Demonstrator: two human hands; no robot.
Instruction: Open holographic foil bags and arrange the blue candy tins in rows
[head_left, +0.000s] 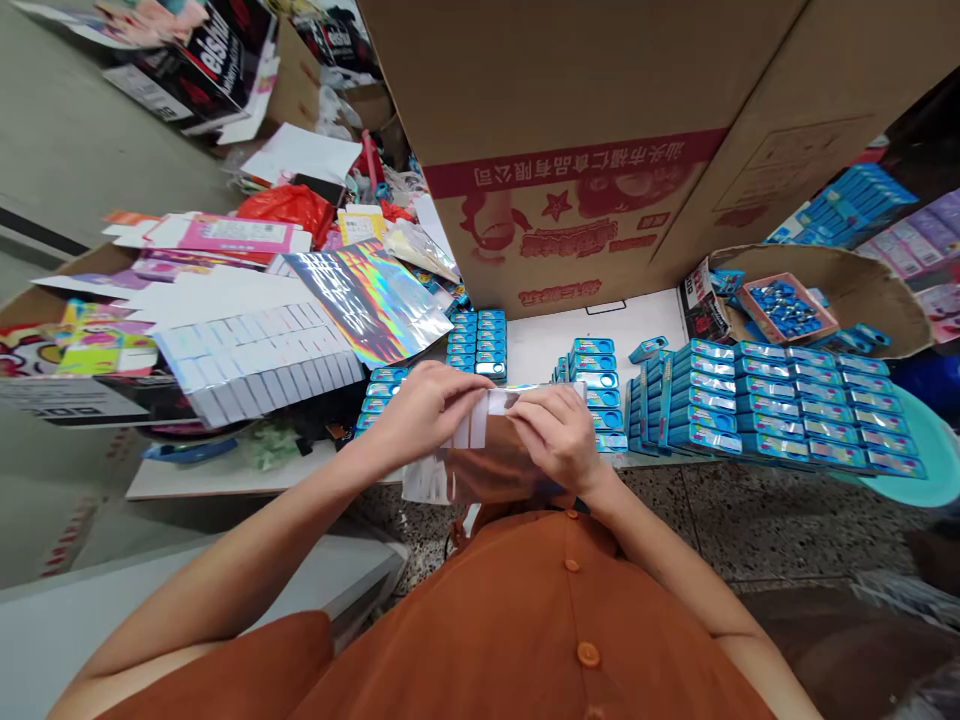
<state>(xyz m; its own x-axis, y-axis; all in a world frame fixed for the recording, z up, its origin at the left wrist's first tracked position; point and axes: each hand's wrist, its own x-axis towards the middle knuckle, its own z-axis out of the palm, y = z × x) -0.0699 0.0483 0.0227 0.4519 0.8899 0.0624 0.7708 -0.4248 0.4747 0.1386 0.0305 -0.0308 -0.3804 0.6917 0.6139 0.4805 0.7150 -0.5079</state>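
A clear plastic bag (431, 478) hangs in front of my body, its upper edge between my two hands. My left hand (424, 412) pinches that edge on the left with thumb and fingertips. On the right, my right hand (561, 436) has its fingers closed on the same edge. A whitish strip shows through the film between the hands; I cannot make out what it is. Just beyond the bag, small blue boxes (478, 345) stand stacked on the white table (536, 343), and another blue stack (596, 375) stands behind my right hand.
Rows of blue boxes (787, 400) fill the table's right side, partly over a turquoise round stool (926, 450). A large cardboard carton (600, 130) rises behind. At left lie white boxes (255, 350) and a shiny holographic sheet (367, 300). An open carton (840, 270) holds a small tray (787, 308).
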